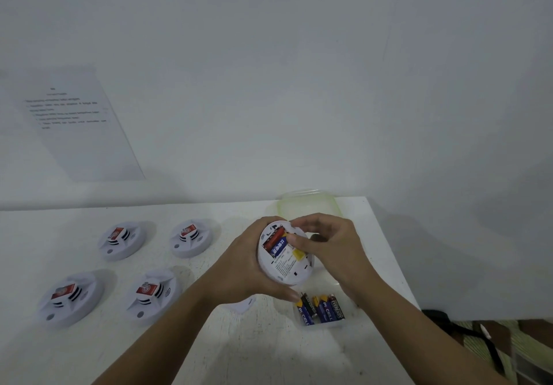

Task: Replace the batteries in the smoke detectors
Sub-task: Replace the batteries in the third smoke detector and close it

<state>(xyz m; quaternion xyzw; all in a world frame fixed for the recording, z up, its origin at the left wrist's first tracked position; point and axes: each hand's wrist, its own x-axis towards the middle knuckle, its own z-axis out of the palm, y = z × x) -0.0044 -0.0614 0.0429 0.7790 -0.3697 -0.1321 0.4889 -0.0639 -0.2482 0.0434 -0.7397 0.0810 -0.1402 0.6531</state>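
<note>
My left hand [242, 268] grips a white round smoke detector [287, 268] from the left, its back turned up toward me. Its open battery bay shows a red battery [273, 237] and a blue battery [279, 247] side by side. My right hand [326, 250] reaches over the detector from the right, fingers curled, its thumb and fingertips pinching at the blue battery's end. Just below the detector, a clear plastic box [326, 323] holds several loose batteries [321, 309]. Several other smoke detectors lie face up on the white table [209, 348] to the left, the nearest one [151, 296] among them.
A clear yellowish container [308, 208] stands behind the hands near the wall. A small white cover piece [244, 305] lies on the table under my left wrist. A printed sheet [77, 121] hangs on the wall at left. The table's right edge runs past the battery box.
</note>
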